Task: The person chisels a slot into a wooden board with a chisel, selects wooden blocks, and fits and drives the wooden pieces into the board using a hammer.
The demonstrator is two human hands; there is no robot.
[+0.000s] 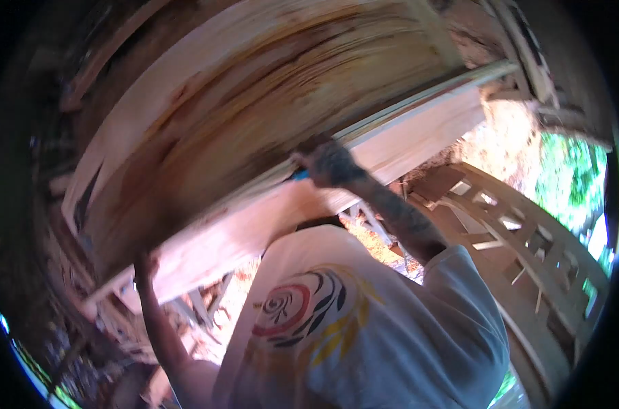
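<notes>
A large wooden panel [309, 75] with dark streaked grain fills the upper middle. A long narrow wooden strip [418, 95] runs diagonally along its near edge, above a pale plank face [220, 235]. My left hand [145, 267] grips the strip near its lower left end, its fingers partly in shadow. My right hand [328, 163] is closed at the middle of the strip. A small tool with a blue part [299, 175] shows under its fingers. Blur and the hand hide the tool's exact kind.
A slatted, curved wooden frame [521, 232] leans at the right. Wood shavings [377, 238] lie on the ground beneath the plank. More timber [118, 41] stands at the upper left, and green foliage [568, 174] shows beyond the right side.
</notes>
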